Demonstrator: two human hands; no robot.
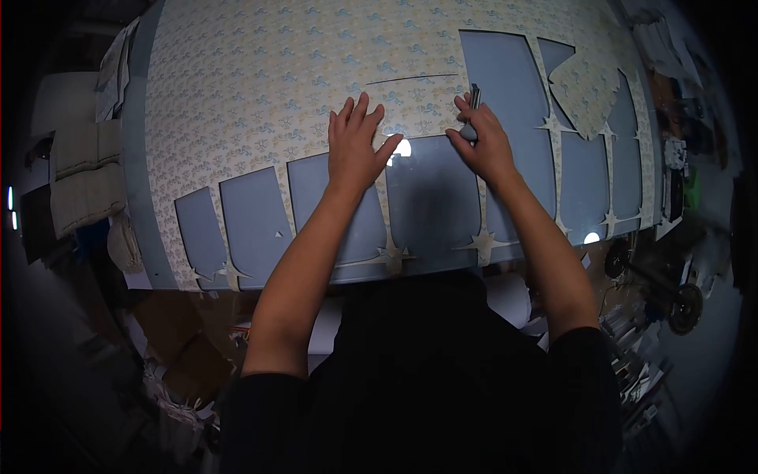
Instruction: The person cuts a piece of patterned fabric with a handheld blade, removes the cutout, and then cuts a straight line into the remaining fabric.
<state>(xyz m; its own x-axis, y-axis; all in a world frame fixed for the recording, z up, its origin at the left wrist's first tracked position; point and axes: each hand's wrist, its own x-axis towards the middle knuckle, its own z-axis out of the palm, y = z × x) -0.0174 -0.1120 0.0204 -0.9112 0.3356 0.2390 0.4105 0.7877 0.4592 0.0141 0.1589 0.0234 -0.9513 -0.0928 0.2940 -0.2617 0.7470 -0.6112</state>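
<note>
A large patterned sheet with small blue and yellowish motifs covers the table. Cut-out gaps along its near and right sides leave narrow strips with pointed ends. My left hand rests flat on the sheet near its cut edge, fingers spread, holding nothing. In my right hand is what looks like a utility knife, its narrow metal end pointing away from me and its grey body partly hidden by my fingers. Beyond both hands, a thin dark slit runs across the sheet.
The blue-grey tabletop shows through the gaps. A loose patterned piece lies on the right side. Folded beige fabric stacks stand beside the table's left edge. Brown cardboard and clutter lie below the near edge.
</note>
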